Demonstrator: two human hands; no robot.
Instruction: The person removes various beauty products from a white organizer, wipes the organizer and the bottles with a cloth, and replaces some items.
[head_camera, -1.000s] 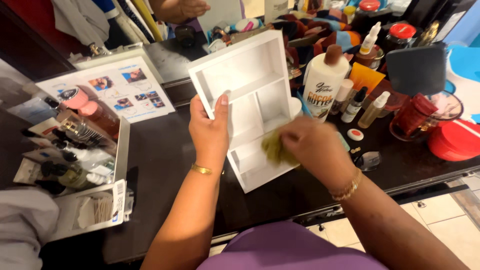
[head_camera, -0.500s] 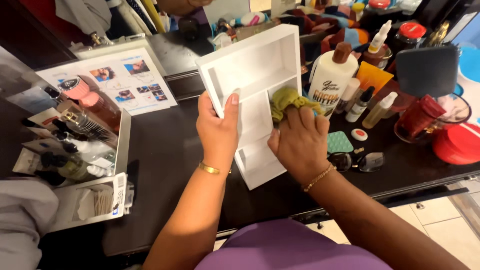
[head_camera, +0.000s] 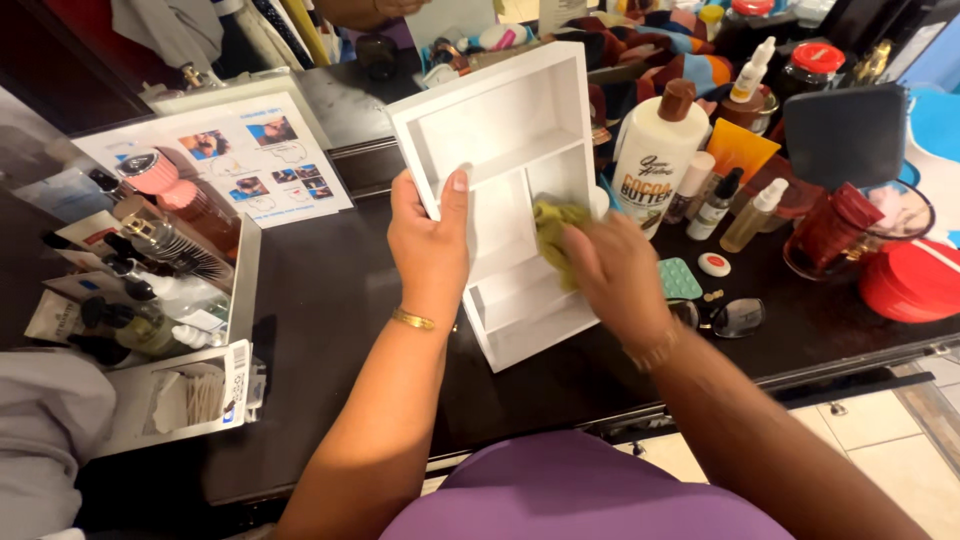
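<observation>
On the dark countertop (head_camera: 330, 300), the left hand (head_camera: 430, 245) clamps the tilted white compartment organizer (head_camera: 505, 130) by its left wall while the right hand (head_camera: 615, 270), fingers closed on a green cloth (head_camera: 552, 230), wipes a middle compartment; the lower compartments likely call for wiping next.

matt white painted organizer (head_camera: 505, 130), soft olive cloth (head_camera: 552, 232), glossy dark tabletop (head_camera: 330, 300).

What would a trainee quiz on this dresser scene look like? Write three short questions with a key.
1. Which hand grips the white organiser by its side wall?
2. True or false: the right hand presses a red sponge into it.
3. The large lotion bottle has a cap of what colour?

Key: 1. The left. 2. False; it is a green cloth. 3. Brown.
</observation>
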